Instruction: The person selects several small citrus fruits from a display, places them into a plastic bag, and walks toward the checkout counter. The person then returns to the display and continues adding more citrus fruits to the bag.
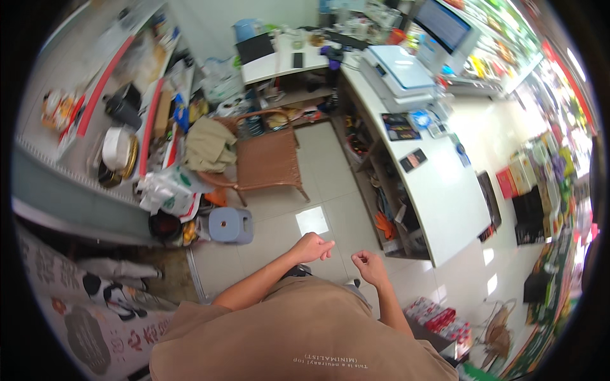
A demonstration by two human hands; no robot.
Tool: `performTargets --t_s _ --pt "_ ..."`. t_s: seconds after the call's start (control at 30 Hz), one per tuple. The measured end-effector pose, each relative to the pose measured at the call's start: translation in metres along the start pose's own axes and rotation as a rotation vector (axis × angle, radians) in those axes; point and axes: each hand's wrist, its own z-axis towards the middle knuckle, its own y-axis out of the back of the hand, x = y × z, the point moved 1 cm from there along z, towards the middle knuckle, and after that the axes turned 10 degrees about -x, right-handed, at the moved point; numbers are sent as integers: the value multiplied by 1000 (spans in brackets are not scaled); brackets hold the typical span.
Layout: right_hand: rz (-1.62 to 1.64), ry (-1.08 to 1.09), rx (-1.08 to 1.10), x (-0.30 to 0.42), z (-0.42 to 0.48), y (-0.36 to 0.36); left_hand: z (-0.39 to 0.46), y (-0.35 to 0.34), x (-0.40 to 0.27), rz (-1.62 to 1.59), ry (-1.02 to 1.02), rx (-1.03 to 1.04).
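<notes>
My left hand (312, 248) hovers in front of my body over the tiled floor (329, 200), its fingers curled and nothing visible in it. To its right, apart from it, my right hand (368, 265) is held with loosely curled fingers; I see no object in it. Neither hand touches furniture. Ahead stand a brown woven chair (269, 159) with an olive cloth garment (209, 145) over its side, and a grey-blue plastic stool (231, 225). A white L-shaped counter (443, 205) runs along the right, bearing a white printer (400, 71) and a black-and-red card or packet (413, 160).
Shelves with red edge strips (106, 85) line the left, holding a black container and a white one. Plastic bags (171, 193) lie beside the stool. Orange gloves (384, 225) hang from the counter's lower shelf. A monitor (443, 24) stands at the back right. Red-and-white packages (438, 316) sit at lower right.
</notes>
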Motion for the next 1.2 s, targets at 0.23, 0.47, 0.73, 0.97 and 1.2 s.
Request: performTargets --t_s 0.23,0.47,0.73,0.97,1.2 --pt "142 -143 -276 -115 -109 58 21 -152 -35 120 -51 317" --pt "324 -458 -436 -250 -228 119 -7 -339 -74 313 -59 645" --pt "552 -631 -1040 -329 -355 219 -29 -501 -123 451 -115 931" --pt "625 -582 -1399 -382 -356 230 -6 -602 -149 524 -253 1130" --pt "518 -636 -1201 -395 -306 368 86 -702 -182 384 -117 1082"
